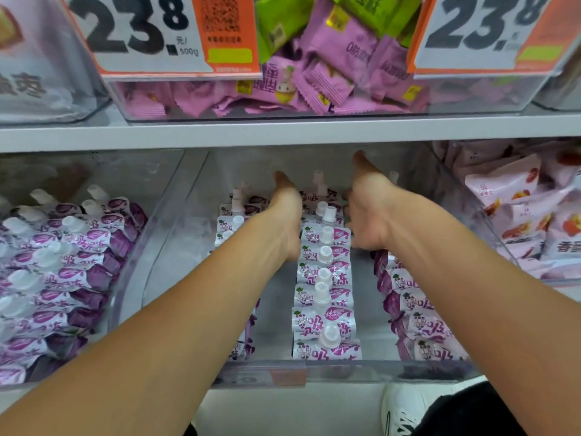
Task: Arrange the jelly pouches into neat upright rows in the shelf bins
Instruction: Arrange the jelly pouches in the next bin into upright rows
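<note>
Both hands reach deep into the clear bin (314, 366). The left hand (287, 212) and right hand (366, 212) flank the middle row of jelly pouches (323, 278) toward 12 o'clock; each grip's openness is hidden. Best squeeze the row evenly, spouts upright.

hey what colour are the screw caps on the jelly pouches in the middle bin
White, on the jelly pouches; clearest in the head view, down the centre row.

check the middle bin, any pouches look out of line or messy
Yes. The centre row stands upright and even, but the right-hand row leans sideways, purple bases showing. The pouches at the back, between the left hand and right hand, are jumbled, spouts at mixed heights.
</note>
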Available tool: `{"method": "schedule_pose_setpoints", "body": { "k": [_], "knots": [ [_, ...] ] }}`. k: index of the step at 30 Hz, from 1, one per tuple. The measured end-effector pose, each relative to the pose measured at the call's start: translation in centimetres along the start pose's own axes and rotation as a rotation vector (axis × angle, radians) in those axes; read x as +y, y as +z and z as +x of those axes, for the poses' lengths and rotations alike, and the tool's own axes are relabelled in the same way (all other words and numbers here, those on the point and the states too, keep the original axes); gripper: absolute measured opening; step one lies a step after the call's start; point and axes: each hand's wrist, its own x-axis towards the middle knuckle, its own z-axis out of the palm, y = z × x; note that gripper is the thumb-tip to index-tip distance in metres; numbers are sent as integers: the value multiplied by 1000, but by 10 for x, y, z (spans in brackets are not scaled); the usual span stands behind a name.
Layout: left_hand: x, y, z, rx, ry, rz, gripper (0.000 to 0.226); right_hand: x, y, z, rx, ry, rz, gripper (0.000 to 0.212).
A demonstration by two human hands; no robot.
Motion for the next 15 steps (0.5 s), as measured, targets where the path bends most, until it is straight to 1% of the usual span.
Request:
{"method": "schedule_pose_setpoints", "body": {
  "k": [1, 2, 3, 4, 6, 7, 9, 10, 15],
  "knots": [
    [-2, 2, 8, -16, -15, -31, 127, 0, 0, 2, -23, 1, 15, 85],
    [-1, 3, 10, 16, 3, 19, 125, 1, 3, 7, -34, 1, 27, 91],
    [-1, 6, 9, 82, 43, 64, 115, 3, 5, 13, -16, 12, 38, 99],
    [-1, 6, 4, 124, 78, 100, 104, 6, 8, 19, 45, 6, 28, 105],
    [-1, 7, 1, 99, 111, 135, 94, 9, 15, 24, 114, -82, 14, 107],
    [-1, 8, -2, 78, 105, 184, 91, 10, 17, 24, 106, -88, 33, 110],
    [-1, 11, -8, 40, 113, 231, 86, 13, 15, 31, 57, -88, 83, 126],
    [-1, 12, -11, 36, 118, 245, 84, 15, 12, 35, 34, -93, 92, 130],
    [-3, 4, -5, 70, 96, 123, 92, 16, 9, 33, -99, -86, 51, 134]
  ]
}}
